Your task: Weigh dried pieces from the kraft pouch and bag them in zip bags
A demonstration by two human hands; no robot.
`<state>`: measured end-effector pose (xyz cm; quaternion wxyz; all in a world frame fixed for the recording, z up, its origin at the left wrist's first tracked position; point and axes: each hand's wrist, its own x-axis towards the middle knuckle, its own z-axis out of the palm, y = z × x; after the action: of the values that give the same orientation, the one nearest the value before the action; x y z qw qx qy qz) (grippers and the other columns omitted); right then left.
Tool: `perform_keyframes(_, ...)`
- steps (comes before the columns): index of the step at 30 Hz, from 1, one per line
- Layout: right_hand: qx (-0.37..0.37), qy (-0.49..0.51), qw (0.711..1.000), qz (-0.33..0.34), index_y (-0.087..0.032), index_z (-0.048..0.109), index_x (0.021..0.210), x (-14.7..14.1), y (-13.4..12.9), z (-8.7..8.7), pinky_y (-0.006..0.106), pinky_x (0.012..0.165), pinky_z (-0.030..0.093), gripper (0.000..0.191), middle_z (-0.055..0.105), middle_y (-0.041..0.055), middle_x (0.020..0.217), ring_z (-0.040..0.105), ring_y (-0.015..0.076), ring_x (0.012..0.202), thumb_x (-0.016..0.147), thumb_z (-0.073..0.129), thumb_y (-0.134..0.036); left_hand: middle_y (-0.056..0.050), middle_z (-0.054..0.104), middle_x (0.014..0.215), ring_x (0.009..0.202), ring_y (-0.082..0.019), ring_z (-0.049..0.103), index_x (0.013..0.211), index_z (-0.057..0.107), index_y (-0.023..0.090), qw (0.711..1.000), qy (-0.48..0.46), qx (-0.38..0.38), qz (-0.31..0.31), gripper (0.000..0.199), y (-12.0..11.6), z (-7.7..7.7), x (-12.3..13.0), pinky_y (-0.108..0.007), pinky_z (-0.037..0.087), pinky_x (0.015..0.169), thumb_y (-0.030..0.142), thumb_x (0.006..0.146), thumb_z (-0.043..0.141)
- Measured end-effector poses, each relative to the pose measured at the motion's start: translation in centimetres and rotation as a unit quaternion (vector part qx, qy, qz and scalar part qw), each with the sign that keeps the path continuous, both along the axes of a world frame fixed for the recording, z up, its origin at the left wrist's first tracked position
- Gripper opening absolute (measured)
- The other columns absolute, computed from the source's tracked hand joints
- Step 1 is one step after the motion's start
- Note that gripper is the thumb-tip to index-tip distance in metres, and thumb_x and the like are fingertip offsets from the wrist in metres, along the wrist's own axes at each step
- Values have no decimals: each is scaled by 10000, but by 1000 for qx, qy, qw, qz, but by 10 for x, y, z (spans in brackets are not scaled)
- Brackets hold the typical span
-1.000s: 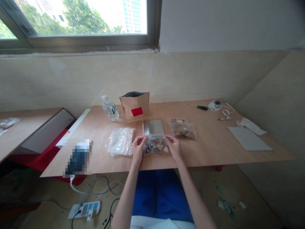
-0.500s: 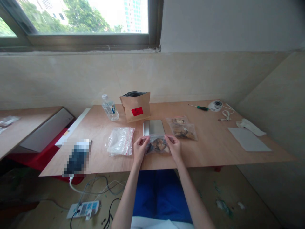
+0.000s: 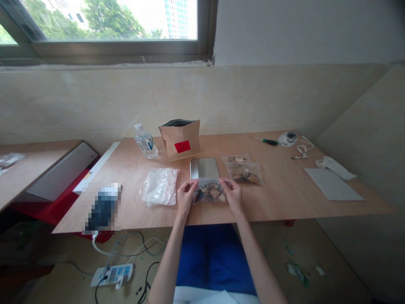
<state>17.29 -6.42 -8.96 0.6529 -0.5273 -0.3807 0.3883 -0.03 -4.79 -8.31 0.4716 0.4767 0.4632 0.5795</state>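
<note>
1. The left hand (image 3: pixel 185 196) and the right hand (image 3: pixel 233 195) are both held low over the table (image 3: pixel 286 196), close together, fingers curled and thumbs on top, each pinching one end of a clear zip bag (image 3: pixel 209 192).
2. That bag holds brown dried pieces, too crumpled to identify from here. It sits near the table's front edge, between the hands, and I can't tell whether it is lifted or touching the wood.
3. Just behind it lies a flat metal scale (image 3: pixel 204 168), with nothing on top.
4. To the right of the scale, almost touching it, is a second zip bag (image 3: pixel 244 173) with similar brown pieces, and a further bag edge shows behind that one.
5. Left of the hands lies a crumpled empty bag (image 3: pixel 160 187) with a red-striped seal.
6. At the back stands a kraft pouch (image 3: pixel 179 139) with a red label (image 3: pixel 182 146), its top open, and a water bottle (image 3: pixel 145 142) beside it.
7. Off to the far right are a screwdriver (image 3: pixel 270 142), a round white device (image 3: pixel 287 138), a white cloth (image 3: pixel 335 167) and a grey sheet (image 3: pixel 333 189).
8. At the front left corner lies a phone (image 3: pixel 103 209), pixelated, with its cable running down to a power strip (image 3: pixel 112 275) on the floor.
</note>
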Motion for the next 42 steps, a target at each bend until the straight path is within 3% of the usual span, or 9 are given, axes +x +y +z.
perform_keyframes(8,-12,-4,1000,-2,-162,653,859,0,-1,0,255,611,489,332,681,56,774,620,163,697,702,675,-454,-17,647,689,689,-135,597,794,652,152,1000,-22,13,14,223,2,-2,0,-251,449,712,369,741,659)
perform_keyframes(20,-7,-17,1000,-16,-165,644,813,0,-4,4,274,651,486,298,690,52,769,627,170,706,698,682,-437,9,596,643,629,-111,553,772,619,160,999,7,13,40,212,0,-1,1,-216,420,623,367,741,656)
perform_keyframes(25,-4,-15,1000,14,-175,633,851,-1,-4,4,271,666,494,297,684,35,772,630,164,720,722,660,-441,21,585,622,594,-104,549,829,630,169,1000,-10,7,-11,234,0,4,3,-212,426,597,391,756,634)
perform_keyframes(29,-8,-20,999,32,-171,642,863,-3,-2,1,303,714,510,307,693,55,816,643,180,763,706,676,-433,-8,623,659,630,-121,571,847,665,154,1000,2,-5,-14,262,0,5,4,-217,435,595,393,741,649)
perform_keyframes(34,-9,-19,1000,6,-174,650,843,-3,0,0,308,716,516,296,695,51,798,646,175,744,700,684,-431,-42,664,722,681,-152,601,845,679,146,1000,6,-19,-4,290,3,1,5,-228,453,588,406,718,664)
perform_keyframes(42,13,-23,1000,13,-181,655,822,-5,5,4,290,711,511,261,698,45,802,650,167,750,706,678,-414,-50,680,795,759,-161,610,858,672,151,999,34,30,18,276,7,2,6,-241,458,677,400,745,635)
